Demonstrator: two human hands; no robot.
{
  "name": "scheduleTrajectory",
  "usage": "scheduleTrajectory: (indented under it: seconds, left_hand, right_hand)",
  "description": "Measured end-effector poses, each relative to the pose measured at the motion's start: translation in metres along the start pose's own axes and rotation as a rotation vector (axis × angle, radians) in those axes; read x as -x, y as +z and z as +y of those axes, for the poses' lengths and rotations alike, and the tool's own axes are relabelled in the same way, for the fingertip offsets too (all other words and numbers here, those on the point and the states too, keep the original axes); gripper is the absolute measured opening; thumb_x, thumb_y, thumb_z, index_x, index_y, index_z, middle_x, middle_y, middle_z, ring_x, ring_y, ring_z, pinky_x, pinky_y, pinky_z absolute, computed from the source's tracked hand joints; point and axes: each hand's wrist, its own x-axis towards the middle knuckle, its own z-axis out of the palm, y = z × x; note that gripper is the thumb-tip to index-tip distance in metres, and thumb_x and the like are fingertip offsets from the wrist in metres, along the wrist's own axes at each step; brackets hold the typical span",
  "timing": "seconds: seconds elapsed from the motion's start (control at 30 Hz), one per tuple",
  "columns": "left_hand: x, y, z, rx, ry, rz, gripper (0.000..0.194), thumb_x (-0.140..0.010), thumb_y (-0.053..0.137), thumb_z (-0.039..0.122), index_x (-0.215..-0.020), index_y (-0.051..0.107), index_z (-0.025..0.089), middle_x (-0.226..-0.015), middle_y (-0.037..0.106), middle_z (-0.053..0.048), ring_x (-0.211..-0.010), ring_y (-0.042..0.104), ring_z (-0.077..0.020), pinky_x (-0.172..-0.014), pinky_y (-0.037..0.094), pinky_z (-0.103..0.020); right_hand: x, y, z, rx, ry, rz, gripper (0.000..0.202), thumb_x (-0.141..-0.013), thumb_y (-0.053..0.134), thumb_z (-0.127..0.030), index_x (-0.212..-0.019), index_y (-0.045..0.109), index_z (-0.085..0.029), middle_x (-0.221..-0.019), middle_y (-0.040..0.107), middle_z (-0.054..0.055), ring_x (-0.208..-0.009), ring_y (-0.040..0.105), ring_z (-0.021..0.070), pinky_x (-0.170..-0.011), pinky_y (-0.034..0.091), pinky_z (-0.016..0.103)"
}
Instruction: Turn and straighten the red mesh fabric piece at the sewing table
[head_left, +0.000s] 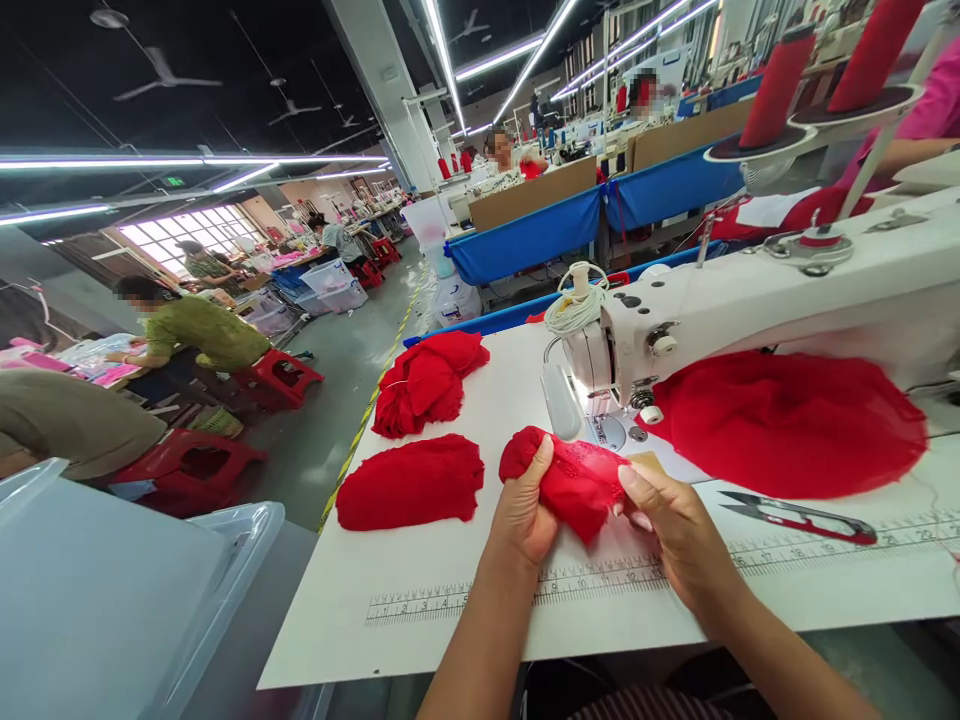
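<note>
A piece of red fabric with a lacy part point(576, 480) is stretched between my hands, in front of the sewing machine's needle area. My left hand point(531, 505) is closed on its left side, thumb on top. My right hand point(667, 515) pinches its right edge. The white sewing machine point(720, 310) stands just behind. On the table's left lie a folded red piece point(412, 482) and a bunched red pile point(429, 382). More red fabric point(795, 420) lies under the machine arm, with thread snips point(802, 517) in front of it.
The white table point(330, 630) has a printed ruler point(450, 600) near its front edge. Red thread cones point(776, 95) stand at upper right. Plastic bins point(112, 580) are at lower left. Several people sit at other tables beyond.
</note>
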Motion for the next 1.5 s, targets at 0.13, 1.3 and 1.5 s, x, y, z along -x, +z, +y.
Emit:
scheduleTrajectory:
  seconds: [0.13, 1.3, 1.5]
  left_hand:
    - [0.0, 0.001, 0.0, -0.013, 0.057, -0.018, 0.009, -0.072, 0.075, 0.009, -0.075, 0.067, 0.013, -0.077, 0.071, -0.004, -0.074, 0.067, -0.0141, -0.084, 0.054, -0.03]
    - [0.004, -0.009, 0.003, -0.141, 0.205, 0.016, 0.031, -0.053, 0.088, 0.028, -0.064, 0.063, 0.015, -0.061, 0.063, 0.002, -0.06, 0.061, -0.0126, -0.066, 0.051, -0.027]
    - [0.012, -0.003, 0.002, -0.127, 0.077, -0.025, 0.032, -0.054, 0.089, 0.031, -0.069, 0.066, 0.014, -0.067, 0.065, 0.0, -0.065, 0.061, -0.0109, -0.066, 0.049, -0.022]
  right_hand:
    - [-0.005, -0.002, 0.003, 0.153, -0.047, 0.011, 0.037, -0.075, 0.065, -0.047, -0.055, 0.049, -0.02, -0.058, 0.041, -0.003, -0.055, 0.034, 0.0117, -0.05, 0.03, 0.025]
    - [0.025, -0.02, 0.007, 0.224, 0.031, -0.002, 0.032, -0.079, 0.063, -0.051, -0.089, 0.075, -0.023, -0.077, 0.069, 0.002, -0.071, 0.059, 0.0205, -0.066, 0.049, 0.027]
    - [0.017, -0.03, 0.004, 0.387, 0.013, 0.075, 0.035, -0.078, 0.061, -0.055, -0.063, 0.061, -0.023, -0.059, 0.056, -0.002, -0.062, 0.056, 0.0172, -0.059, 0.047, 0.023]
